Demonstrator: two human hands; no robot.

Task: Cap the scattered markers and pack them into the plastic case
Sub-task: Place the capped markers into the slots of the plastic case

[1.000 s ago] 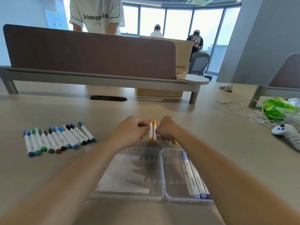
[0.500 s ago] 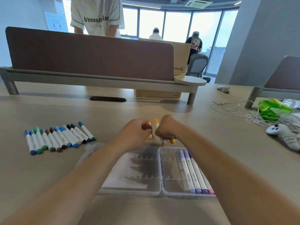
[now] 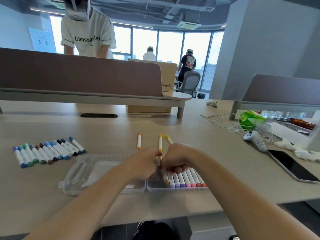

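Note:
The clear plastic case (image 3: 176, 188) lies open in front of me, its lid half (image 3: 81, 172) to the left. A row of capped markers (image 3: 187, 179) with purple, pink and red caps fills its right half. My right hand (image 3: 176, 158) grips an orange-capped marker (image 3: 165, 178) that slants into the case left of that row. My left hand (image 3: 143, 163) pinches the same marker's far end, though this is blurred. Three loose markers lie beyond the case: an orange one (image 3: 139, 140), a yellow-orange one (image 3: 160, 142) and a yellow one (image 3: 168, 139).
Several blue, green and brown capped markers (image 3: 48, 151) lie in a row at the left. A phone (image 3: 292, 166), a white controller (image 3: 254, 138), cables (image 3: 233, 123) and a green packet (image 3: 249, 116) sit at the right. A desk divider (image 3: 78, 75) stands behind, with a person beyond it.
Both hands have come back from beyond the case to over its right half, bringing an orange marker with them. The row in the case is longer. My view has tilted up.

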